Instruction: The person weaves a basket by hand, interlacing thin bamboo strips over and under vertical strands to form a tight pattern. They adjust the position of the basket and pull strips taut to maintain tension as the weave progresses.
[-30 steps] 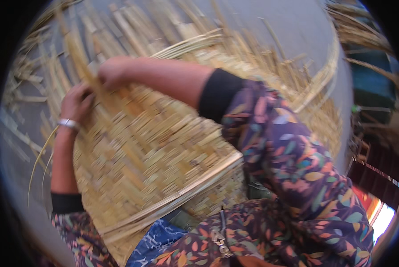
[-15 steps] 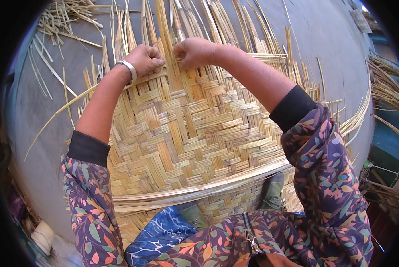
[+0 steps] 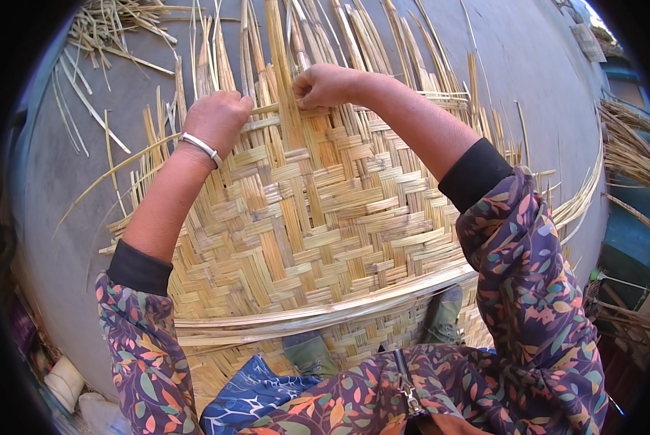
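Observation:
A mat of flat, straw-coloured split-cane strips [image 3: 325,210], woven in a stepped pattern, spreads before me. At its far edge, unwoven strips [image 3: 354,43] fan outward. My left hand [image 3: 220,122], with a white bangle at the wrist, is closed on a long crosswise strip [image 3: 107,174], whose loose end curves down to the left. My right hand [image 3: 326,85] is pinched at the far weaving edge, just right of a wide lengthwise strip [image 3: 284,80]. The crosswise strip reaches toward it behind that wide strip. Its fingertips are partly hidden.
A bundle of long strips [image 3: 332,312] lies across the near part of the mat. My shoes [image 3: 309,353] rest on the weave by a blue patterned cloth [image 3: 249,395]. Loose cane piles lie on the grey floor [image 3: 56,290] at far left [image 3: 114,29] and right [image 3: 633,141].
My left hand has moved left and slightly nearer along the crosswise strip, turning its knuckles up, away from the wide strip. The right hand stays almost in place.

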The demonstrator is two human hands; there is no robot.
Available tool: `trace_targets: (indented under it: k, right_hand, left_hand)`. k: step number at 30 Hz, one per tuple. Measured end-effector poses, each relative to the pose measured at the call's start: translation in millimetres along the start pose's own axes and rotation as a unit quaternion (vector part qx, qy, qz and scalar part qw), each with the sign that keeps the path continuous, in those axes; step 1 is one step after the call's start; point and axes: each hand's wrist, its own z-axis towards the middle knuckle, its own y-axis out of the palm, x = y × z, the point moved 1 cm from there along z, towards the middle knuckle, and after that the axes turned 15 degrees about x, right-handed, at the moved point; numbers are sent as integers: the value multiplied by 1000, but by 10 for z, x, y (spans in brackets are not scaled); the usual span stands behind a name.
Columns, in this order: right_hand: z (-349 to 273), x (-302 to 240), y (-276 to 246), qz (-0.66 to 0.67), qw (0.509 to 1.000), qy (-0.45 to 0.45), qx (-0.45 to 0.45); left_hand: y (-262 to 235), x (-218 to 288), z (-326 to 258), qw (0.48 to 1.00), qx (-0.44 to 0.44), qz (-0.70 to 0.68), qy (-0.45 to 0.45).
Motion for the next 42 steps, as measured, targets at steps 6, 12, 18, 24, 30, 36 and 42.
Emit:
trace_targets:
  k: [6, 12, 18, 24, 30, 36, 42]
  right_hand:
    - [6, 29, -6, 17, 1000, -5, -7]
    - [-37, 26, -25, 29, 1000, 2, -7]
    - [-95, -34, 4, 32, 999, -2, 18]
    - [-107, 8, 13, -37, 997, -30, 55]
    - [-188, 52, 87, -67, 979, -93, 169]
    - [-682, 373, -254, -108, 950, -28, 293]
    - [-993, 853, -307, -281, 907, -4, 313]
  left_hand:
    - [18, 45, -91, 999, 51, 11, 10]
    - [97, -51, -101, 989, 44, -101, -97]
    - [140, -263, -94, 867, -80, -358, -338]
    - [159, -222, 71, 833, -136, -376, -383]
    - [192, -209, 88, 881, -171, -263, -353]
    - [226, -228, 32, 862, -187, -304, -361]
    - [197, -178, 95, 881, -182, -276, -339]
